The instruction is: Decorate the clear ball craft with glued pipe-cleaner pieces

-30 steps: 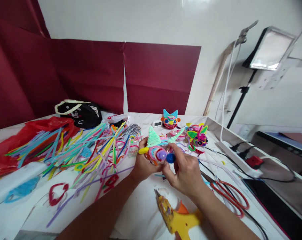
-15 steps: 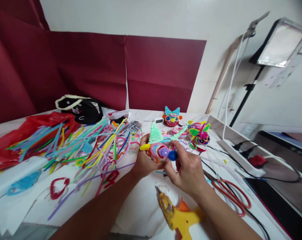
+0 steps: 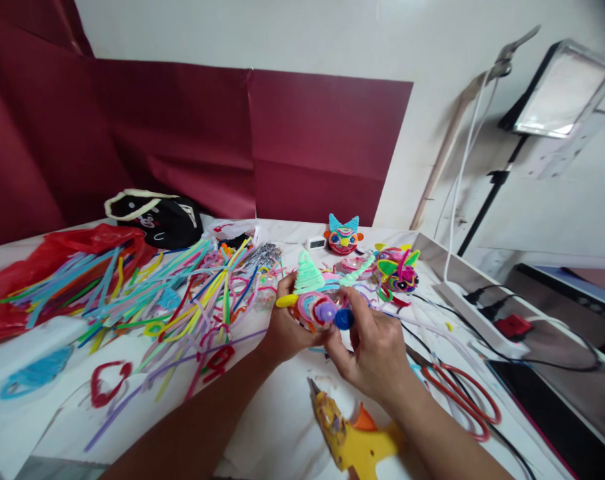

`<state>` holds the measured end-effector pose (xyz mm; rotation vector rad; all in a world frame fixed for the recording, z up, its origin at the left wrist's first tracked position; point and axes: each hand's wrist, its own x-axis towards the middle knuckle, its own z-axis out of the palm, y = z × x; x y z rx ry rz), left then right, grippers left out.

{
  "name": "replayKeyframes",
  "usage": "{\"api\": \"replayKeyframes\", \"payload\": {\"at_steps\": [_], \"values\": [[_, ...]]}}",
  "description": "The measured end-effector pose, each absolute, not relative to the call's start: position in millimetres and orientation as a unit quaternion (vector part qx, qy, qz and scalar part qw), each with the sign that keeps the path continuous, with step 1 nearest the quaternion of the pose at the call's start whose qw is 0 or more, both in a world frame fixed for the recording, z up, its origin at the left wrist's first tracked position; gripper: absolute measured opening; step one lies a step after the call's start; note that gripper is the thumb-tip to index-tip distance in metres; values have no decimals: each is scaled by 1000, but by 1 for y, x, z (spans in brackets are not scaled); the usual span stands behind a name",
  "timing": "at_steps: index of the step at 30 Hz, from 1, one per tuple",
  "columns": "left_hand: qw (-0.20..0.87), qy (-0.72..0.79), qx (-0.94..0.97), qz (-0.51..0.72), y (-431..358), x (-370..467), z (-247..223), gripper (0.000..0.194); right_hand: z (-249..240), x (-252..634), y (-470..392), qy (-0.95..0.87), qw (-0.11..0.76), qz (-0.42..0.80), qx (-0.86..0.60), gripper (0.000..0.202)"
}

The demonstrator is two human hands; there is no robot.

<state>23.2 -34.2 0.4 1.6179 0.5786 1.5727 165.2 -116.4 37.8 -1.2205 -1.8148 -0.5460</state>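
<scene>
A colourful pipe-cleaner figure point(image 3: 312, 308) with a mint-green pointed ear, a yellow oval on its side and a purple disc is held above the table. My left hand point(image 3: 286, 327) wraps round its left and lower side, fingers partly hidden behind it. At the figure's right, my right hand point(image 3: 369, 333) pinches a dark blue coil point(image 3: 344, 319) beside the purple disc. Below the hands, a yellow glue gun point(image 3: 349, 437) lies on the table, nozzle pointing up and left.
Loose pipe cleaners point(image 3: 202, 280) and a red plastic bag point(image 3: 82, 247) cover the left. Two finished figures, one blue-eared point(image 3: 343, 237) and one multicoloured point(image 3: 398, 272), stand behind. Orange-handled scissors point(image 3: 465, 400), a power strip point(image 3: 482, 320) and a dark tablet point(image 3: 552, 420) lie right.
The view has shifted slightly. Both hands keep their hold, and the figure and blue coil sit a little lower and further left in the picture.
</scene>
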Motion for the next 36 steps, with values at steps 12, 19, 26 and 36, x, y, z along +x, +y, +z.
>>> {"api": "replayKeyframes", "payload": {"at_steps": [12, 19, 26, 36], "values": [[361, 233, 663, 613, -38, 20, 7, 93, 40, 163, -119, -735, 424, -247, -469, 47], [366, 230, 665, 609, -39, 19, 7, 95, 40, 162, -119, -728, 427, -278, -458, 47], [319, 232, 688, 609, -38, 18, 8, 98, 45, 160, -121, -725, 428, -307, -444, 47], [325, 258, 673, 613, -42, 20, 11, 97, 44, 158, -120, -725, 442, -318, -422, 45]]}}
